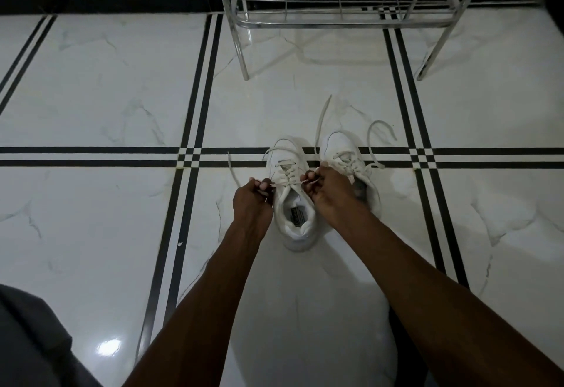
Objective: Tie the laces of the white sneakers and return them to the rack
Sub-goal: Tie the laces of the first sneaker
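Two white sneakers stand side by side on the floor, toes pointing away from me. The left sneaker [293,203] has its lace pulled taut across the top eyelets. My left hand [251,200] grips one lace end on its left side; my right hand [326,191] grips the other end on its right. A loose lace tail [233,171] trails past my left hand. The right sneaker [348,157] is partly hidden by my right hand, and its laces [374,136] lie loose on the floor.
A chrome wire shoe rack [341,17] stands on thin legs straight ahead beyond the sneakers, its lowest shelf bare. The floor [106,96] is glossy white marble tile with black double stripes. A dark fabric shape [33,344] sits at the lower left.
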`<state>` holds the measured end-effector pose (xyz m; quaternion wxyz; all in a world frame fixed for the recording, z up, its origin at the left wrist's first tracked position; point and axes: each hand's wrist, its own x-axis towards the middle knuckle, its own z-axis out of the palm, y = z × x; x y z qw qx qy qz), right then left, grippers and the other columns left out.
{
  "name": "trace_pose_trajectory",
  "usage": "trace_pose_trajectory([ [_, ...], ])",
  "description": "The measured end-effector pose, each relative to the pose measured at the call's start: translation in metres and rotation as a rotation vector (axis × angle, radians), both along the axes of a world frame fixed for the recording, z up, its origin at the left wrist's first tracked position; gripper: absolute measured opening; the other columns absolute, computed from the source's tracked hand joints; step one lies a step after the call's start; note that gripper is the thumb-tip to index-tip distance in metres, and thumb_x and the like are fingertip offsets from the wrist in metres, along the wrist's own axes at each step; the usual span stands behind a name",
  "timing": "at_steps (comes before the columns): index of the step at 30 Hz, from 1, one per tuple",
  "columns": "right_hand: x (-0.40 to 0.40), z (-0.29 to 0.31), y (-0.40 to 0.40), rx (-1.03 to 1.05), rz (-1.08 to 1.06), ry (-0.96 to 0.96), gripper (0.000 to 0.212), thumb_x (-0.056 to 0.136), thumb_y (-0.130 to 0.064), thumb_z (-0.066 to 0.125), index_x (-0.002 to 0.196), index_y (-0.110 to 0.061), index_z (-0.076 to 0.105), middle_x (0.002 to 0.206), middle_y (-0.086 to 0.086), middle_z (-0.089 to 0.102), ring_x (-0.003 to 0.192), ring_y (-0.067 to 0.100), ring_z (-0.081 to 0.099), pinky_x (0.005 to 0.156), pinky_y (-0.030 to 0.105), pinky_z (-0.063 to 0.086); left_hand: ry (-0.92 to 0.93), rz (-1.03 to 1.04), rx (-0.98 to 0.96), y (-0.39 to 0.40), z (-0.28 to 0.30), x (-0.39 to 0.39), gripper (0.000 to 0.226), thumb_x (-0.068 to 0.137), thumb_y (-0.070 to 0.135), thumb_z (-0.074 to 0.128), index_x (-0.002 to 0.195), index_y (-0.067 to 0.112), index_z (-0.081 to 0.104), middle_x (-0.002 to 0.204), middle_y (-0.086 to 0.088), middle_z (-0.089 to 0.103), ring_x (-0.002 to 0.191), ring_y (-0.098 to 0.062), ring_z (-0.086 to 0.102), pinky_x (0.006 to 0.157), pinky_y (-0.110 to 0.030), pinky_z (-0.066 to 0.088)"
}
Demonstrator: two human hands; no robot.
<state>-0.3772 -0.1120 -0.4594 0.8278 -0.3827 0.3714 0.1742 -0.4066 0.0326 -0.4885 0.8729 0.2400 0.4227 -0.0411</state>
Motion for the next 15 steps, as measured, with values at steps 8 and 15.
trace_pose_trajectory([
  [8,0.003,-0.009,0.007,-0.029,-0.065,0.028,0.028,0.103,-0.006,0.035,0.077,-0.014,0.043,0.057,0.003,0.04,0.054,0.016,0.044,0.037,0.018,0.03,0.026,0.077,-0.04,-0.001,-0.006,-0.003,0.037,0.108,0.009,0.032,0.073,0.014,0.041,0.045,-0.001,0.045,0.054,-0.014,0.046,0.065,-0.025,0.047],
  [15,0.0,0.002,-0.018,-0.655,0.461,-0.241,0.027,0.104,-0.024,0.041,0.089,-0.013,0.06,0.092,0.009,0.073,0.077,0.016,0.069,0.06,0.024,0.045,-0.015,-0.51,0.827,0.018,0.008,-0.018,0.035,0.107,0.027,0.043,0.083,0.011,0.062,0.109,-0.015,0.074,0.105,-0.023,0.065,0.095,-0.04,0.05],
])
